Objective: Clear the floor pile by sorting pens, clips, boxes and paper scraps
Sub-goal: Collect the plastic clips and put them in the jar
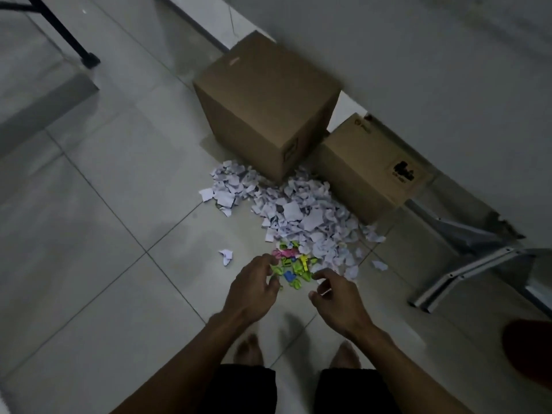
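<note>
Two cardboard boxes stand beyond your fingers, against the wall: the large box (265, 106) farther and to the left, the small box (370, 168) lower and to the right, the two touching at a corner. Both are closed on top.

One spread of torn paper scraps (301, 216) lies on the tiled floor (104, 204) between the boxes and your fingertips, too many pieces to count; it runs up to the base of both boxes. One stray scrap (226, 256) sits apart, just left of and beyond your left fingers, and another (380, 265) lies to the right of the heap.

One cluster of coloured plastic clips (294, 268) lies at the near edge of the scraps, directly between your two sets of fingers: mostly green, with pink, yellow and blue among them. The blur stops an exact count.

Your left hand (254, 289) has curled fingers touching the clips' left edge; whether they pinch one, you cannot tell. Your right hand (337, 300) hovers with fingers loosely curled, holding nothing visible, just right of the clips.
</note>
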